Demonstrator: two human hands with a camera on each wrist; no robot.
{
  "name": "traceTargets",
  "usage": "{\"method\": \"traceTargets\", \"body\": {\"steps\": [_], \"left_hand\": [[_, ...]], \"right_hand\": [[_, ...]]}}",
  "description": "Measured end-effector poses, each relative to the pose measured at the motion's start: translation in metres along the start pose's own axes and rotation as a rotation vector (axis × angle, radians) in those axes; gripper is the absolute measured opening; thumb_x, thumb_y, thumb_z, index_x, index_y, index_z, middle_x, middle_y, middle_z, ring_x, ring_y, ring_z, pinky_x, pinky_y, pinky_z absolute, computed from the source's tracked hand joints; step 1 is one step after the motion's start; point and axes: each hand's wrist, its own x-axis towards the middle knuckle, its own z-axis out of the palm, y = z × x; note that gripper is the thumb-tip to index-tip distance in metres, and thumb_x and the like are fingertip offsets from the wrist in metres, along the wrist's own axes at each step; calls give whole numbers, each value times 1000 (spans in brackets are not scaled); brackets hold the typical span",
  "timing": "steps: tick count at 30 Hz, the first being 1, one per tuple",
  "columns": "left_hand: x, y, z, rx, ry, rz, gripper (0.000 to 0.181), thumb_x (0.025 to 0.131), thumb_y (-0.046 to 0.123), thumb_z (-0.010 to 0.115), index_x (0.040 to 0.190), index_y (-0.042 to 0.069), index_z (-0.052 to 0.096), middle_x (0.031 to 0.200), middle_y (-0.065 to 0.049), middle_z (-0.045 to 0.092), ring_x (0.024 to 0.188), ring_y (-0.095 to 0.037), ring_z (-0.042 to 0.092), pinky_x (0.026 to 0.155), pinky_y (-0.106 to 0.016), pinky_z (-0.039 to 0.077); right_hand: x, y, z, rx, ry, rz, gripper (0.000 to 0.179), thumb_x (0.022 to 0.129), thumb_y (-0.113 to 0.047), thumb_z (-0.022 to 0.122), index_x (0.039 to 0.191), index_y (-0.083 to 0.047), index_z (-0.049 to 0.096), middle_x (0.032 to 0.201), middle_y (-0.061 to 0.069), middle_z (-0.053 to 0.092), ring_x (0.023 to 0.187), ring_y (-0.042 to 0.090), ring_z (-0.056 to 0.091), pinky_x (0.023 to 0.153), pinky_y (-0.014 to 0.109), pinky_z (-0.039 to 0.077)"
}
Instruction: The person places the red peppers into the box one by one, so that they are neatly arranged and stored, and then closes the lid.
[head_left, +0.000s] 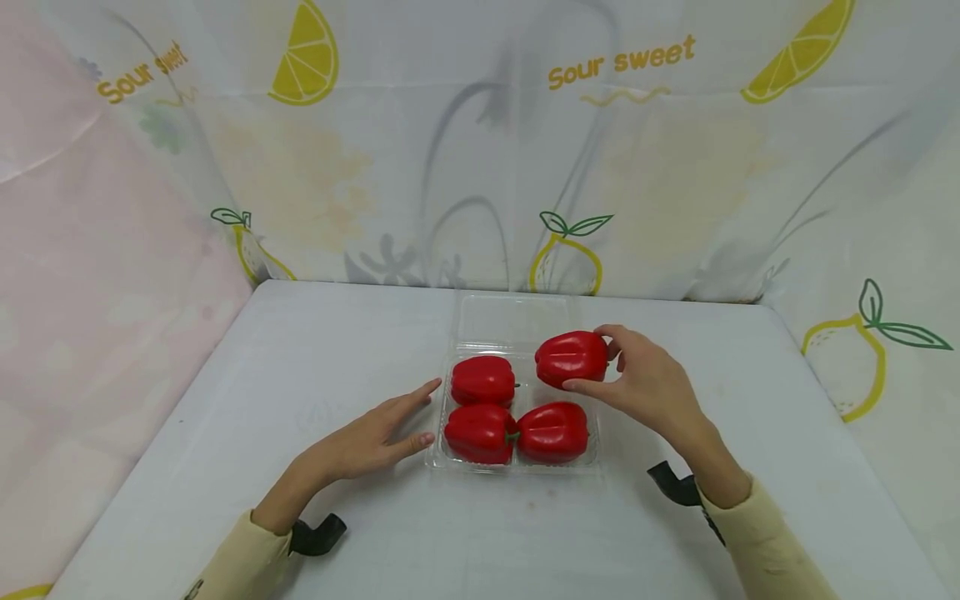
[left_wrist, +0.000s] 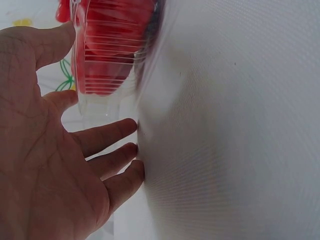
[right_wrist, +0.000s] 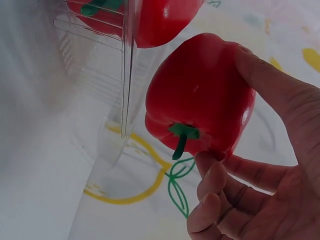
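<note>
My right hand [head_left: 651, 385] holds a red bell pepper [head_left: 572, 358] between thumb and fingers, over the back right part of a clear plastic box [head_left: 517, 469]. In the right wrist view this bell pepper [right_wrist: 200, 90] shows its green stem, and it is above the box rim. Three more red peppers sit in the box: one at back left [head_left: 482, 381], one at front left [head_left: 478, 434] and one at front right [head_left: 553, 432]. My left hand [head_left: 375, 433] is spread at the box's left side, thumb and fingertips close to its wall.
The box's clear lid [head_left: 516, 318] lies folded back behind it. A white table [head_left: 337, 350] carries everything. Behind the table hangs a cloth [head_left: 420, 150] with lemon prints. Black curved pieces [head_left: 318, 535] are strapped at both wrists.
</note>
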Motion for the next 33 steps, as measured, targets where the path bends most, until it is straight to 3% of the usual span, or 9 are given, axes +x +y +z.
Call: {"method": "traceTargets", "body": {"steps": [21, 33], "left_hand": [[-1, 1, 0, -2, -5, 0, 77, 94, 57, 56, 158, 36, 18, 155, 0, 35, 141, -25, 34, 107, -56, 36], [0, 1, 0, -2, -4, 4, 77, 94, 58, 55, 158, 37, 17, 155, 0, 36, 141, -25, 34, 108, -55, 35]], "right_hand": [[2, -2, 19, -10, -43, 4, 73, 72, -44, 86, 128, -8, 55, 97, 4, 63, 84, 21, 57, 60, 29, 51], [1, -6, 19, -7, -68, 19, 74, 73, -43, 85, 130, -7, 54, 99, 5, 62, 85, 22, 57, 60, 30, 51]]}}
